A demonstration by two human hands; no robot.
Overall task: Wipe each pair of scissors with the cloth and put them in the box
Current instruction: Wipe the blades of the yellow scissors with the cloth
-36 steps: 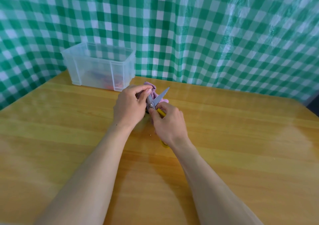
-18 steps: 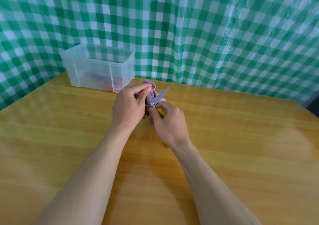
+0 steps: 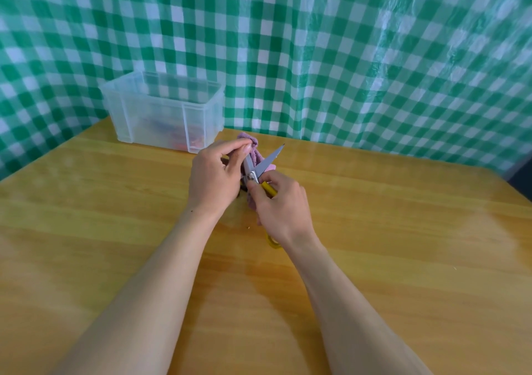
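You are holding the scissors (image 3: 266, 164) at the centre of the frame, just above the wooden table (image 3: 403, 245), with the blades standing apart in a narrow V. The free blade is pointing toward the upper right of the frame, its tip bare. The other blade is running almost straight up the picture and is disappearing under your left thumb. The long axis is running from the yellow handle loop, which is peeking out below your right wrist, up through the pivot screw toward the far edge of the table.

Your right hand (image 3: 283, 207) is curling its fingers tightly round the yellow handles, with the thumb pressing close to the pivot. Your left hand (image 3: 214, 173) is pinching the purple cloth (image 3: 256, 155) between thumb and fingertips, folding it round the upright blade. More of the cloth is bunching behind the blades and hanging below them between your hands.

The clear plastic box (image 3: 164, 109) is sitting in the upper left of the frame, at the far edge of the table against the green checked backdrop (image 3: 345, 58), open at the top. Through its cloudy wall, red and bluish shapes are showing on the bottom, too blurred to tell what they are.
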